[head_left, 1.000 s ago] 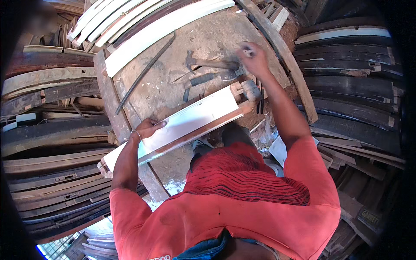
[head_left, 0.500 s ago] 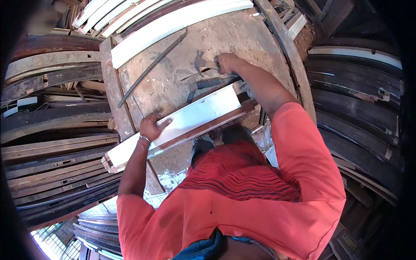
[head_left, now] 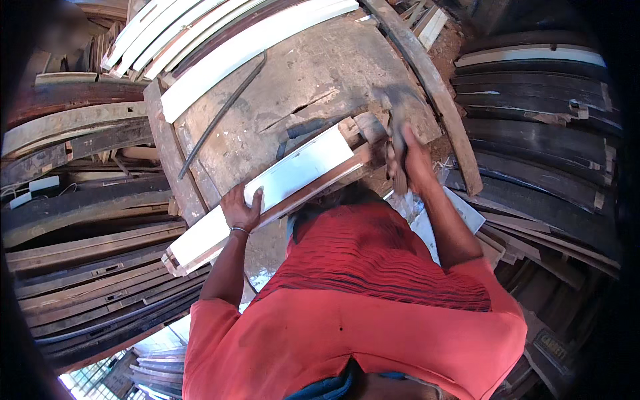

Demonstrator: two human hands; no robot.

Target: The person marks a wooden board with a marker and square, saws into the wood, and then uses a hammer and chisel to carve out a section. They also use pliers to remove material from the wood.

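A long wooden beam with a white face (head_left: 293,175) and brown edges lies slantwise across the near side of the worktable. My left hand (head_left: 241,208) grips it left of its middle, thumb on the white face and fingers over the far edge. At the beam's right end, my right hand (head_left: 417,163) is closed around a hammer (head_left: 398,137). Motion smears the hammer, so its contact with the beam's end is unclear. Behind the beam lies a dark rod-like tool (head_left: 308,127), partly covered by it.
A thin dark metal bar (head_left: 223,113) lies on the worn worktable (head_left: 313,73). White boards (head_left: 253,57) line its far side. Stacks of old timber rise at the left (head_left: 87,227) and right (head_left: 533,140). A pale panel (head_left: 460,210) stands by my right forearm.
My right hand has taken the hammer from the tabletop and brought it right and nearer, to the beam's right end. My left hand stays on the beam. The view has shifted slightly.
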